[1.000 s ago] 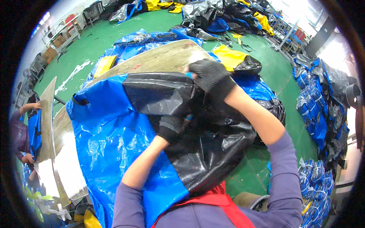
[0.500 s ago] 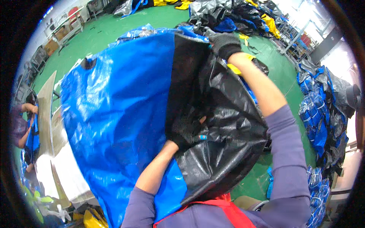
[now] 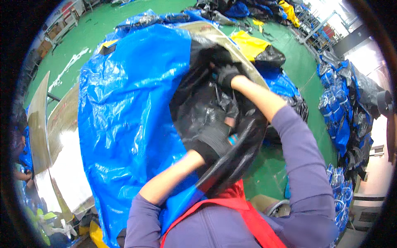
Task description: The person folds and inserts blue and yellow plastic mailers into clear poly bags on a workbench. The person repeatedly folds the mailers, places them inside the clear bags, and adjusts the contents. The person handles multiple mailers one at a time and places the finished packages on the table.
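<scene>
While the large, glossy blue-and-black plastic sheet covered much of the flat grey-brown board in front of you, your left hand, gloved in ribbed black knit, was low on its black part. Your right hand, gloved likewise, was farther up among black folds. Blur and creases hid whether either hand gripped the plastic; that could not be told.

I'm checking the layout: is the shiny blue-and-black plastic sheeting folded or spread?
Mostly spread: the sheeting shows a broad blue expanse, its black part rumpled.
</scene>
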`<action>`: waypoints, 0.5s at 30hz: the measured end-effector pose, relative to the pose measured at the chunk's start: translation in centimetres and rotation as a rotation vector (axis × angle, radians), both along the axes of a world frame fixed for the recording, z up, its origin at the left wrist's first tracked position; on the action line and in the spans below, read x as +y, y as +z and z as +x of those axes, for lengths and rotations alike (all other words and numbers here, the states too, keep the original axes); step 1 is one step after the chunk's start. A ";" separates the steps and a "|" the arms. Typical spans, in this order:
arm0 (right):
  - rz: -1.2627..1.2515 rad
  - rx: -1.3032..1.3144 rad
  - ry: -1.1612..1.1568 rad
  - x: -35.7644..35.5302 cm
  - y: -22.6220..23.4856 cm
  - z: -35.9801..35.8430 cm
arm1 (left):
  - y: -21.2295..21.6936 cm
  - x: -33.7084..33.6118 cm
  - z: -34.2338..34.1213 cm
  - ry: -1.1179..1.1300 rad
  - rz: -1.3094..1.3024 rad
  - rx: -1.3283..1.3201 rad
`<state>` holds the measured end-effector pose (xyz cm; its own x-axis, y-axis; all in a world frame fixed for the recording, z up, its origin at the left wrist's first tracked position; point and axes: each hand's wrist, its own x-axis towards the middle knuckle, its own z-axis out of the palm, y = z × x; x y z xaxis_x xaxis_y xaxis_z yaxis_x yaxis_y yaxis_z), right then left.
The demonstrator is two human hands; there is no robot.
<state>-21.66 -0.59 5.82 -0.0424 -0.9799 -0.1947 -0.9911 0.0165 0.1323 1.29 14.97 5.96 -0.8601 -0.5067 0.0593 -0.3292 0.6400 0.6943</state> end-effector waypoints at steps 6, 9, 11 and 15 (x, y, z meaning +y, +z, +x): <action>0.112 -0.072 -0.176 -0.6 -0.4 1.5 | -1.6 8.9 4.5 -0.439 0.096 -0.145; -0.034 0.002 -0.183 0.1 -1.9 1.8 | -1.2 -2.1 15.4 0.065 0.107 -0.105; -0.079 0.031 -0.215 0.7 -2.6 2.4 | -0.6 -12.3 24.7 0.711 -0.684 0.249; -0.148 0.031 -0.289 1.3 -2.2 4.3 | -2.2 -24.8 38.8 1.398 -0.037 -0.296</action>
<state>-17.38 0.70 3.62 -0.3263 -0.9442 -0.0457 -0.9382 0.3176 0.1377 40.04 -9.79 3.74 0.3531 -0.9356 0.0002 -0.8206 -0.3096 0.4803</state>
